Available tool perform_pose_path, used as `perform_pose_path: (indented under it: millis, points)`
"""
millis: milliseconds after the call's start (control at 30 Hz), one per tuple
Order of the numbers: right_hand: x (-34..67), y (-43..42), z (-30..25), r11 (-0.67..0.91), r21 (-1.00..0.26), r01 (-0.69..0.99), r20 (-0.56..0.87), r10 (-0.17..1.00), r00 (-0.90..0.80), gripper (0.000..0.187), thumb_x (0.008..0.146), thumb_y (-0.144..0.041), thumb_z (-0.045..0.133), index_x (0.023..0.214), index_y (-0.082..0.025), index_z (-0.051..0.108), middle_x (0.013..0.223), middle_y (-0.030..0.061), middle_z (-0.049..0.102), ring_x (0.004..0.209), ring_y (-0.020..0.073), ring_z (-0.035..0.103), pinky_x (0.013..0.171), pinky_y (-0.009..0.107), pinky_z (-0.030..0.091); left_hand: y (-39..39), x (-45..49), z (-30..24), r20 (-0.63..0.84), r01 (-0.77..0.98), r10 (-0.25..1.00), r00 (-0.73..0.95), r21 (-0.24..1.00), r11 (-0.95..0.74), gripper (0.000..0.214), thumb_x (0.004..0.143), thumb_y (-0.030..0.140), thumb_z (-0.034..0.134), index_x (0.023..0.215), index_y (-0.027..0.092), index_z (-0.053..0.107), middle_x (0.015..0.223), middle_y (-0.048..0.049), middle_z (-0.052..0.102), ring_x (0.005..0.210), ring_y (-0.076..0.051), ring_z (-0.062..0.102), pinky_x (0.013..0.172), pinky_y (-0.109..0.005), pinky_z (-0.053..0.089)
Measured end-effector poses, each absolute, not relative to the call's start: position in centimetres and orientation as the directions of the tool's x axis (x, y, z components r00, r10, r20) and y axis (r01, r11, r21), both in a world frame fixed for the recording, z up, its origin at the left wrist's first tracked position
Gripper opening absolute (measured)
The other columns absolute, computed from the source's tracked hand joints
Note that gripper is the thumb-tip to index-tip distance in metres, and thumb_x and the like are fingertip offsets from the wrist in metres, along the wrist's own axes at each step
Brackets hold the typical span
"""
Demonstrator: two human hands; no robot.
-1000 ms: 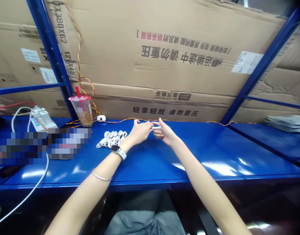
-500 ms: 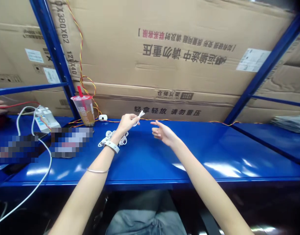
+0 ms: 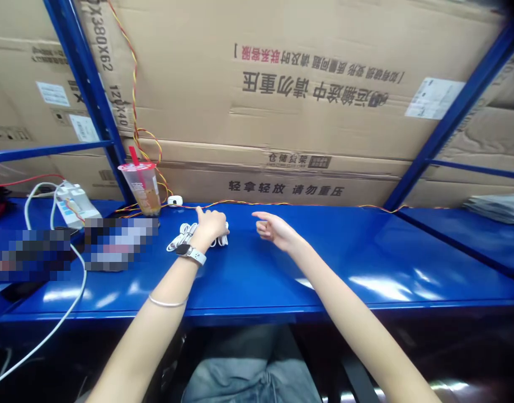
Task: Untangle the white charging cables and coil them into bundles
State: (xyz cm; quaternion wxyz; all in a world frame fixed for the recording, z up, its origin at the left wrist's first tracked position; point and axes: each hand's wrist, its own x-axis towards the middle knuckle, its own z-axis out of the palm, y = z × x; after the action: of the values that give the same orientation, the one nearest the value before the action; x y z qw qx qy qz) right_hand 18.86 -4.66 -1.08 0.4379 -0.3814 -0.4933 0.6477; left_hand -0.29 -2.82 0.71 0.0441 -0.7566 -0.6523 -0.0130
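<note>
My left hand (image 3: 212,226), wearing a watch and a bangle, is lowered over the blue shelf top with its fingers bent downward. White cable (image 3: 225,226) shows at its fingertips, and the fingers look closed on it, though they are partly hidden. Beside and partly under that hand lie coiled white cables (image 3: 183,235), tied in bundles. My right hand (image 3: 276,230) hovers over the shelf to the right, holding nothing. Its index finger points left while the other fingers are loosely curled.
A drink cup (image 3: 141,187) with a red straw stands at the back left. Near it are a small white device (image 3: 175,201), a power strip (image 3: 78,204) and a blurred-out flat object (image 3: 121,243). Cardboard (image 3: 257,129) backs the blue shelf (image 3: 344,252). Flat packets (image 3: 498,207) lie far right.
My left hand has come down with the white cable to the bundles on the shelf. My right hand has shifted slightly left and down. The other person's hand at far left has left view.
</note>
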Motion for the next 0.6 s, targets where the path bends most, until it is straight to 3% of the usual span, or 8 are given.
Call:
perform_pose_path:
  millis: [67, 133, 200, 267, 333, 433, 533, 600]
  points:
    - [18.3, -4.7, -1.7, -0.098, -0.991, -0.088, -0.068, 0.953, -0.297, 0.027, 0.081, -0.031, 0.057, 0.105, -0.017, 0.056, 0.063, -0.0037, 0.052, 0.048, 0.0066, 0.04, 0.047, 0.019, 0.027, -2.8, -1.2, 1.5, 0.047, 0.99, 0.989, 0.141, -0.005, -0.14, 0.038, 0.074, 0.049, 0.065, 0.084, 0.014, 0.071, 0.101, -0.0204, 0.072, 0.105, -0.038, 0.063, 0.105, -0.064, 0.022]
    - [17.6, -4.9, -2.4, -0.031, -0.997, 0.064, -0.048, 0.961, -0.274, 0.027, 0.082, -0.032, 0.057, 0.105, -0.017, 0.057, 0.083, 0.0032, 0.061, 0.061, 0.0096, 0.053, 0.052, 0.02, 0.037, -2.5, -2.8, 2.5, 0.02, 0.987, 0.989, 0.145, 0.066, -0.146, 0.045, 0.08, 0.056, 0.055, 0.084, 0.015, 0.071, 0.101, -0.0187, 0.072, 0.105, -0.037, 0.063, 0.102, -0.057, 0.032]
    - [16.5, -5.4, -3.2, 0.1, -0.968, 0.232, 0.031, 0.959, -0.283, 0.038, 0.082, -0.033, 0.06, 0.117, -0.02, 0.055, 0.107, 0.0082, 0.061, 0.079, 0.0136, 0.059, 0.064, 0.025, 0.046, -2.1, -5.1, 3.3, -0.005, 0.982, 0.989, 0.148, 0.119, -0.147, 0.048, 0.084, 0.057, 0.047, 0.09, 0.016, 0.071, 0.107, -0.0165, 0.071, 0.105, -0.033, 0.064, 0.093, -0.046, 0.044]
    - [15.3, -6.1, -3.8, 0.291, -0.884, 0.367, 0.159, 0.923, -0.349, 0.06, 0.079, -0.035, 0.066, 0.134, -0.023, 0.047, 0.13, 0.0116, 0.051, 0.101, 0.0189, 0.057, 0.081, 0.033, 0.05, -1.6, -7.4, 3.6, -0.069, 0.987, 0.993, 0.098, 0.132, -0.088, 0.045, 0.084, 0.054, 0.05, 0.103, 0.018, 0.069, 0.115, -0.0142, 0.069, 0.107, -0.03, 0.063, 0.089, -0.037, 0.047]
    - [13.8, -6.9, -4.2, 0.462, -0.767, 0.446, 0.258, 0.857, -0.446, 0.081, 0.076, -0.039, 0.07, 0.147, -0.026, 0.034, 0.147, 0.0134, 0.034, 0.126, 0.0258, 0.044, 0.099, 0.042, 0.044, -1.3, -9.3, 3.4, -0.146, 0.992, 0.989, 0.024, 0.126, -0.006, 0.042, 0.084, 0.05, 0.052, 0.107, 0.018, 0.067, 0.12, -0.0138, 0.067, 0.106, -0.029, 0.064, 0.085, -0.033, 0.049]
    - [11.4, -8.0, -4.8, 0.566, -0.616, 0.547, 0.275, 0.806, -0.524, 0.092, 0.074, -0.048, 0.072, 0.152, -0.032, 0.024, 0.159, 0.0109, 0.01, 0.145, 0.0343, 0.013, 0.114, 0.053, 0.024, -1.3, -10.6, 3.0, -0.254, 0.976, 0.966, -0.048, 0.195, 0.1, 0.046, 0.081, 0.05, 0.055, 0.111, 0.016, 0.065, 0.115, -0.0151, 0.069, 0.081, -0.027, 0.07, 0.069, -0.033, 0.052]
    - [9.2, -8.5, -5.2, 0.562, -0.513, 0.649, 0.271, 0.823, -0.499, 0.093, 0.072, -0.056, 0.071, 0.151, -0.039, 0.024, 0.162, 0.0072, -0.001, 0.145, 0.0435, -0.013, 0.111, 0.065, 0.013, -1.6, -10.4, 2.8, -0.312, 0.954, 0.948, -0.063, 0.261, 0.15, 0.049, 0.081, 0.05, 0.055, 0.113, 0.014, 0.063, 0.109, -0.0166, 0.07, 0.067, -0.024, 0.069, 0.061, -0.034, 0.052]
    - [8.0, -8.6, -5.3, 0.552, -0.474, 0.686, 0.276, 0.833, -0.48, 0.09, 0.073, -0.06, 0.069, 0.15, -0.041, 0.026, 0.162, 0.0059, -0.003, 0.142, 0.0467, -0.019, 0.107, 0.072, 0.012, -1.6, -10.1, 2.7, -0.277, 0.958, 0.959, -0.052, 0.256, 0.126, 0.045, 0.081, 0.048, 0.055, 0.108, 0.013, 0.065, 0.106, -0.0176, 0.071, 0.069, -0.025, 0.069, 0.063, -0.034, 0.053]
